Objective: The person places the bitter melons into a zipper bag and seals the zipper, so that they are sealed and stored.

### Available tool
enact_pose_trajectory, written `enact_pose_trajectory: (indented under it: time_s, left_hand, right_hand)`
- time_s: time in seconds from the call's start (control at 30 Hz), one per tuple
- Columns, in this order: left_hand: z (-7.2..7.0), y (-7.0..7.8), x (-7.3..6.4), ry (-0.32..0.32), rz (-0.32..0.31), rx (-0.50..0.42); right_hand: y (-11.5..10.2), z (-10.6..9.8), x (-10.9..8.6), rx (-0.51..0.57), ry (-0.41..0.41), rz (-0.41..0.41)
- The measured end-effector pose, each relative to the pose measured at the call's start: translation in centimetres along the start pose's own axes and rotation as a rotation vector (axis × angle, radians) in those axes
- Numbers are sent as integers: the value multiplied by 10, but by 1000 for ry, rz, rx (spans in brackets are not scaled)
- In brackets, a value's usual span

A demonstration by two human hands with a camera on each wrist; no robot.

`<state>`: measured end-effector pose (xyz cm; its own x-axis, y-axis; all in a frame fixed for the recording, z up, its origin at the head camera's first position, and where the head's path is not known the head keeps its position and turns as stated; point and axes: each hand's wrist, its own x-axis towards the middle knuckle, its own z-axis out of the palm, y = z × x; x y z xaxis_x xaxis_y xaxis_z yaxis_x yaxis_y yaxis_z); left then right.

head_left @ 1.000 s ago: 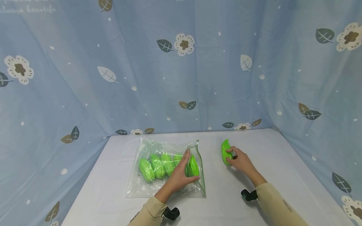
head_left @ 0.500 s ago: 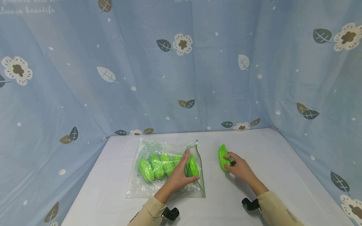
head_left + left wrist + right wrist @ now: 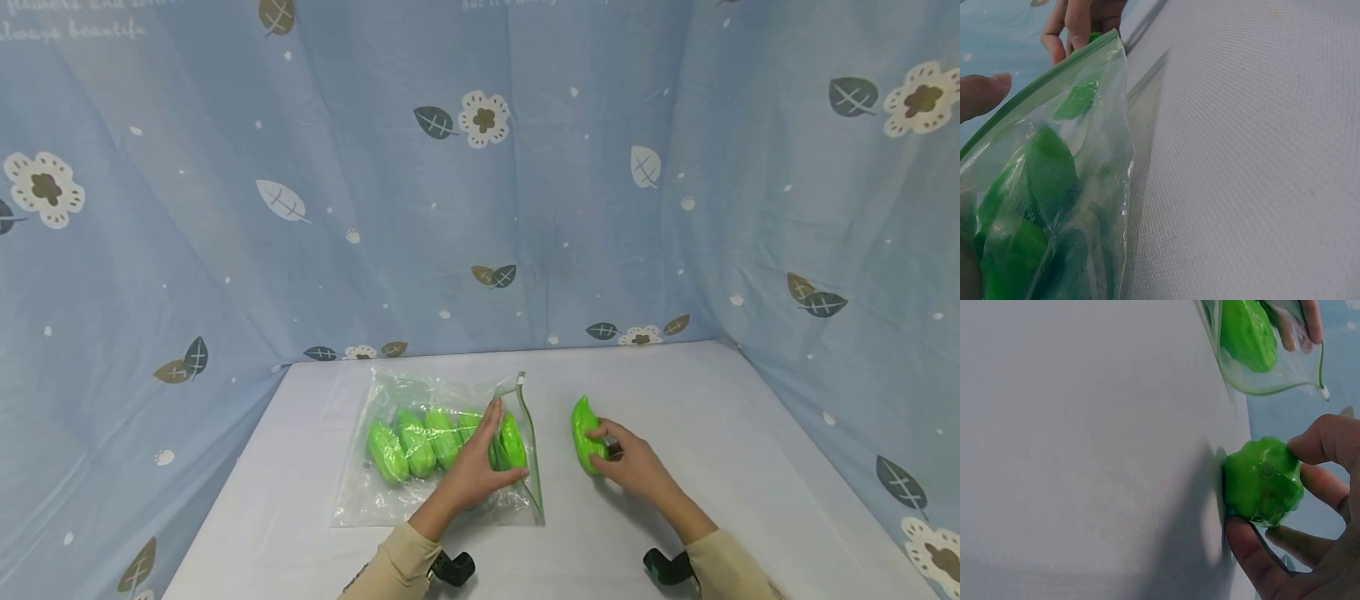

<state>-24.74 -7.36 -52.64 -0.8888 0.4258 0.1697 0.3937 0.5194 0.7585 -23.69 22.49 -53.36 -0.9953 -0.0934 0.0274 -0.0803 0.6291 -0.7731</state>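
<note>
A ridged green bitter melon [image 3: 583, 437] with a pointed tip is between the thumb and fingers of my right hand [image 3: 637, 467], close over the white table. To its left lies a clear zip bag [image 3: 360, 504] with several like bitter melons [image 3: 387, 452] inside. My left hand [image 3: 471, 477] lies over the bag's mouth, thumb and straight fingers spread apart at the green-edged opening. In the right wrist view the held bitter melon [image 3: 1263, 481] shows its lobed end, and the bag's green rim [image 3: 1266, 392] gapes nearby.
The white tabletop [image 3: 712, 433] meets a blue patterned curtain [image 3: 405, 250] at the back and both sides. A black wrist camera [image 3: 454, 568] sits under the left wrist, another wrist camera [image 3: 666, 568] under the right.
My right hand has brought the bitter melon left and nearer to me, closer to the bag's mouth. The left hand and the bag have stayed put.
</note>
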Motion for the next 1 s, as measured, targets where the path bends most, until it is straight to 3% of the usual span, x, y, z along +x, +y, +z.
enact_pose_trajectory:
  time_s: [0.3, 0.77, 1.0]
  left_hand:
    - [0, 1, -2, 2, -2, -10]
    - [-1, 1, -1, -11, -36, 1]
    - [-1, 1, 0, -4, -15, -1]
  right_hand:
    - [-3, 5, -9, 8, -4, -32]
    - [-5, 2, -13, 18, -26, -8]
    - [-4, 4, -11, 11, -22, 3]
